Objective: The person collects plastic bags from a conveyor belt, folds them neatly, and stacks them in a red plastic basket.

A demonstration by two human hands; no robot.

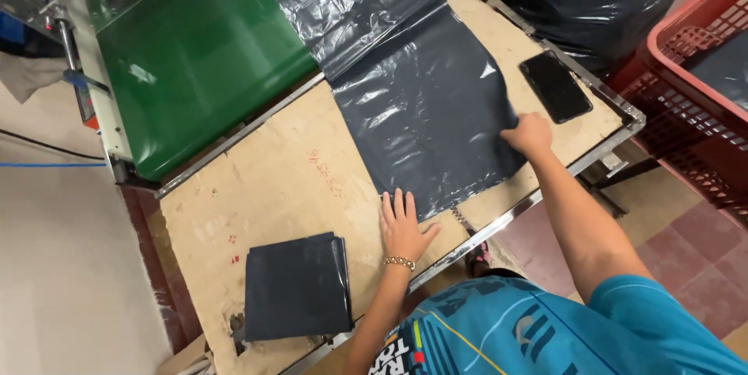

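Pinning the dark plastic bag (425, 110) flat on the worn worktable (296, 180): left hand (403, 224) lay palm-down at its near edge, fingers together; right hand (530, 132) apparently pinched its right edge. Folded bags (296, 285) sat near the left hand, phone (555, 86) just beyond the right

Black phone (555, 86), folded dark stack (297, 287), red crate (686, 71) — green conveyor (195, 55)
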